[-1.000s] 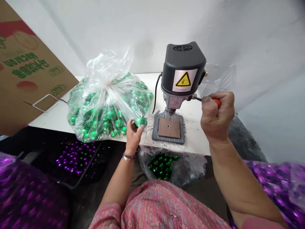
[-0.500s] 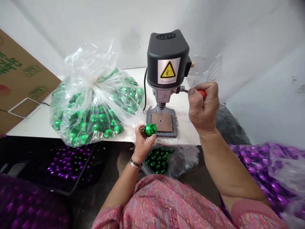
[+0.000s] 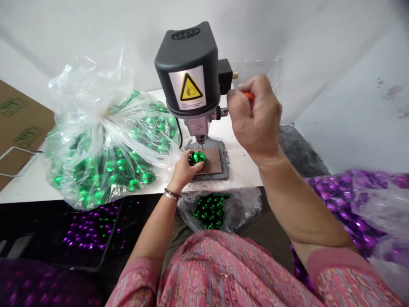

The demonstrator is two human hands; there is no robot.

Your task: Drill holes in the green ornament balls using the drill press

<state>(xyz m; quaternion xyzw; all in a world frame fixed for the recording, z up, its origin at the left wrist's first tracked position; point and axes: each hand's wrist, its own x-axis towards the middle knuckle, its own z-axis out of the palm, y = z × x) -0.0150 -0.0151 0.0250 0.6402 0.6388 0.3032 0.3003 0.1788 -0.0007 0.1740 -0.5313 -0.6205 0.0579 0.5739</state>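
Fingers of our left hand curl closely around a shiny green bauble, holding it on the left part of a brown pad. That pad lies on the grey base of our bench drill. The bauble sits just below the drill's chuck, and we cannot tell whether the bit touches it. Two bracelets circle our left wrist.

Our right hand makes a tight fist around a red handle, beside the drill's black motor housing with its yellow warning label. A black power cord runs down behind the drill.

Dark flecks of debris are scattered across the white surface around the base. Toward the surface's left end sits a large clear plastic bag of green baubles, gathered at the neck. Past the left corner are a cardboard box and a white wire frame.

Below the front edge, a clear bag holds a smaller heap of green baubles. Left of it, a black tray carries purple baubles mixed with a few green ones. Off the right corner lies a shiny mass of purple baubles under clear plastic. Our pink patterned garment fills the bottom of the view.
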